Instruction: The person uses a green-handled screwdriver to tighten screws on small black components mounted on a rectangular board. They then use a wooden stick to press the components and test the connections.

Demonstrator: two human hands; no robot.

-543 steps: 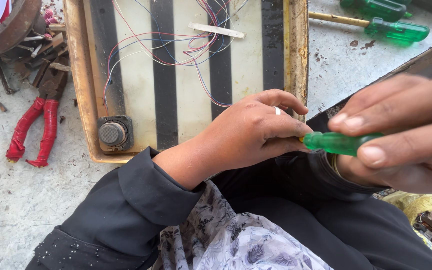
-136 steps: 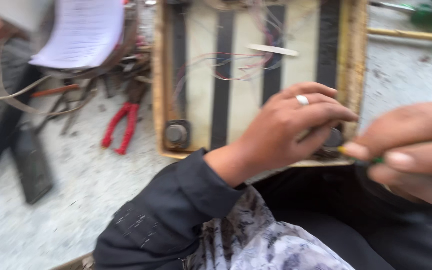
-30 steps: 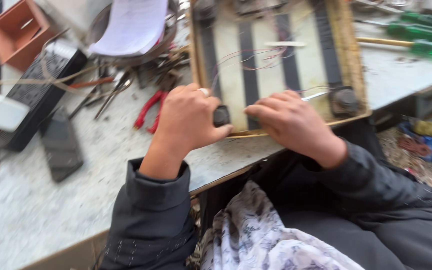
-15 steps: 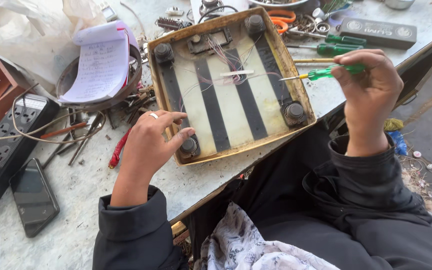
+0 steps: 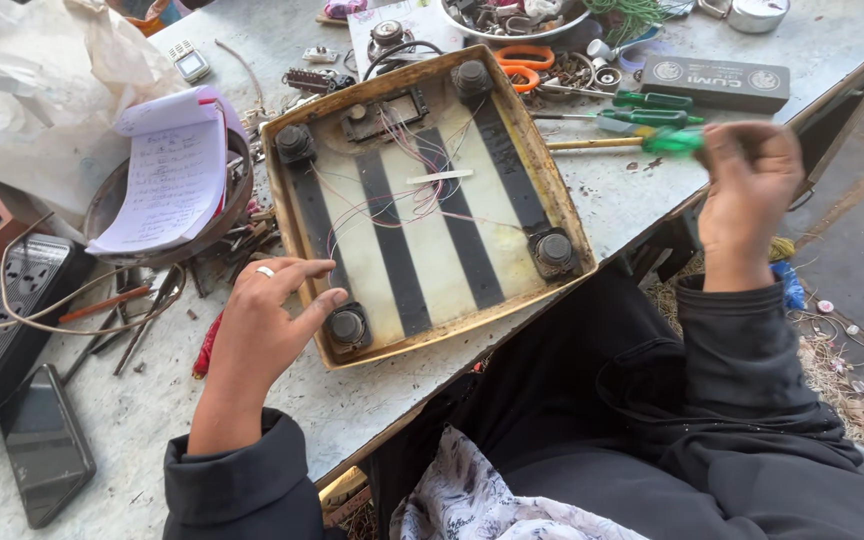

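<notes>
Now | left hand flat on square metal tray | right hand gripping green screwdriver

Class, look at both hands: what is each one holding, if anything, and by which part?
The right hand holds a green-handled screwdriver by its handle end. The left hand grips nothing; it rests on the corner of the upturned scale tray.

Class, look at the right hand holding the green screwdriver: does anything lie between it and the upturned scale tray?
Yes. Between the right hand with its green screwdriver and the scale tray, two more screwdrivers lie on the table.
</notes>
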